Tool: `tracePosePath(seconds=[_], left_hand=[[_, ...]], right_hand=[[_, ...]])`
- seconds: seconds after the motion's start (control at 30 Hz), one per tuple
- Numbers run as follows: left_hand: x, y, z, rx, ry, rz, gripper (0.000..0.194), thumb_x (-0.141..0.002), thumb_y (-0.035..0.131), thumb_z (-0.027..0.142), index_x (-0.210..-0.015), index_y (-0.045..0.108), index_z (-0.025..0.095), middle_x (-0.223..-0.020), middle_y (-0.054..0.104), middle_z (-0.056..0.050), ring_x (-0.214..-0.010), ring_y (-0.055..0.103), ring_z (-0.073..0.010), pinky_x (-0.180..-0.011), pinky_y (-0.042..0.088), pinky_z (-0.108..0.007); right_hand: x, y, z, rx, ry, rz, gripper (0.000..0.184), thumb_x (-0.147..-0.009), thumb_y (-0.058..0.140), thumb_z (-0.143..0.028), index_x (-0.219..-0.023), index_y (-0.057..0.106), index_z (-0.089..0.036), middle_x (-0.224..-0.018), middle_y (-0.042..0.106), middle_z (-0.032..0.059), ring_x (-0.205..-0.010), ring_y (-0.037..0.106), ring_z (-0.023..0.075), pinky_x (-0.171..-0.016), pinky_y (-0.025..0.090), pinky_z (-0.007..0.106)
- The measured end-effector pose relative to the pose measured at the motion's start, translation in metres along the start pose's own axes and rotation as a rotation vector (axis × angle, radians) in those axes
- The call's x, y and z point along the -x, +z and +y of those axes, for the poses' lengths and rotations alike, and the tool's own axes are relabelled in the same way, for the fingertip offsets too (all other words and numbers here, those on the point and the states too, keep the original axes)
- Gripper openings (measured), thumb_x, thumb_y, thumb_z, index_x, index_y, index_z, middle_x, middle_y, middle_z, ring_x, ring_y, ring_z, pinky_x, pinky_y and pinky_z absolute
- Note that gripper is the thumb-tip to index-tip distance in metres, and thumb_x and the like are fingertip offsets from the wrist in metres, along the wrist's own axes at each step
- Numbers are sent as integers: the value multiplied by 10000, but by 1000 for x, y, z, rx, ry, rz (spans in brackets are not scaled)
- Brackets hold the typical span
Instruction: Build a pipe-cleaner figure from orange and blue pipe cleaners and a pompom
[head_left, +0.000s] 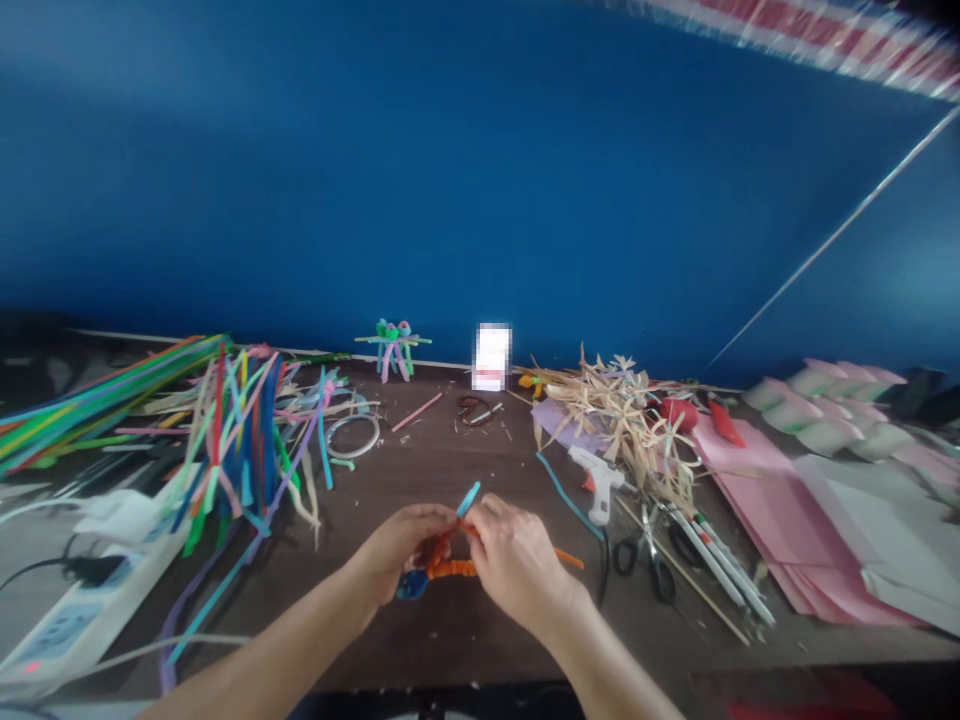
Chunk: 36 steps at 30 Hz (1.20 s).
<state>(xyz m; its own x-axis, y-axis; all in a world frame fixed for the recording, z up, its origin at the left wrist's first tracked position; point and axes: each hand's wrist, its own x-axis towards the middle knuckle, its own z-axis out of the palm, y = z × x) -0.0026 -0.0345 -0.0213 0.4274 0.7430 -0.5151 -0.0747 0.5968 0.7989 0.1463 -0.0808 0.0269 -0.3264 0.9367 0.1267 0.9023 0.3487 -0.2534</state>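
Over the middle of the dark table, my left hand [409,545] and my right hand [514,555] meet with fingers closed on an orange pipe-cleaner piece [454,568]. A dark blue part [411,585] of it hangs below my left fingers. Between the fingertips of both hands a light blue pipe cleaner [469,498] sticks up. One orange end [568,558] pokes out to the right, behind my right hand. My fingers hide most of the join between the pieces.
Bunches of coloured pipe cleaners [240,430] and a power strip [90,600] lie left. On the right are a glue gun [598,482], scissors [646,555], dried straw flowers [615,410] and pink paper [772,500]. A bright phone screen [491,357] stands against the blue wall.
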Motion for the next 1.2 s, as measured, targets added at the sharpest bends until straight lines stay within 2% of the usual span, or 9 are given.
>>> tracePosePath(seconds=[0.2, 0.37, 0.47, 0.57, 0.67, 0.8, 0.9, 0.97, 1.2], left_hand=[[7, 3, 10, -147, -55, -41, 222, -539, 671, 310, -600, 557, 130, -530, 566, 29, -411, 470, -57, -379, 253, -156], [6, 2, 5, -230, -43, -93, 154, -532, 647, 255, -580, 572, 129, -516, 584, 10, -424, 494, -74, -403, 285, -172], [7, 2, 4, -287, -51, -123, 138, -508, 661, 227, -563, 584, 127, -493, 593, 2, -413, 502, -87, -407, 299, -185], [11, 3, 7, -285, -44, -197, 141, -506, 674, 219, -574, 601, 120, -496, 601, -5, -409, 504, -92, -425, 336, -200], [13, 4, 11, -203, -31, -186, 163, -520, 676, 244, -591, 587, 127, -497, 595, 5, -408, 501, -87, -419, 333, -191], [8, 4, 10, -105, -17, -69, 237, -522, 682, 318, -581, 544, 136, -488, 565, 26, -405, 489, -76, -403, 306, -174], [-1, 2, 7, -92, 29, 21, 262, -521, 681, 345, -560, 530, 133, -477, 544, 35, -395, 473, -66, -397, 293, -170], [-5, 0, 5, -120, 63, 44, 270, -536, 669, 364, -551, 535, 130, -441, 521, 37, -376, 448, -63, -384, 267, -170], [-5, 2, 5, -237, 124, 6, 241, -585, 633, 359, -566, 566, 129, -475, 531, 23, -395, 446, -69, -394, 279, -176]], right_hand=[[-10, -25, 4, 130, -179, -84, 135, -798, 453, -129, -761, 573, -181, -832, 549, 30, -707, 545, 144, -571, 355, 234], [-27, -33, 13, 26, -286, -212, 167, -795, 476, -190, -737, 633, -195, -809, 585, 21, -687, 556, 129, -567, 345, 221], [-39, -30, 25, -165, -244, -349, 135, -732, 524, -165, -728, 653, -206, -716, 621, -8, -673, 562, 127, -561, 345, 206], [-50, -20, 41, -528, -197, -540, 98, -687, 574, -177, -747, 652, -179, -646, 622, -32, -596, 542, 99, -538, 355, 181], [-51, -6, 53, -873, -72, -612, 110, -701, 567, -218, -760, 632, -152, -585, 585, -45, -504, 495, 70, -494, 356, 166], [-38, 11, 50, -900, 102, -412, 100, -722, 526, -191, -757, 613, -155, -523, 541, -56, -444, 454, 64, -452, 338, 162], [-25, 17, 38, -647, 92, -165, 103, -731, 514, -170, -735, 617, -166, -603, 590, -25, -542, 516, 91, -523, 358, 178], [-17, 16, 28, -450, 92, -70, 87, -734, 526, -177, -753, 611, -179, -656, 614, -11, -608, 549, 112, -566, 360, 193], [-11, -7, 10, -44, -15, -51, 96, -781, 482, -160, -781, 573, -191, -809, 592, 27, -756, 561, 145, -641, 362, 222]])
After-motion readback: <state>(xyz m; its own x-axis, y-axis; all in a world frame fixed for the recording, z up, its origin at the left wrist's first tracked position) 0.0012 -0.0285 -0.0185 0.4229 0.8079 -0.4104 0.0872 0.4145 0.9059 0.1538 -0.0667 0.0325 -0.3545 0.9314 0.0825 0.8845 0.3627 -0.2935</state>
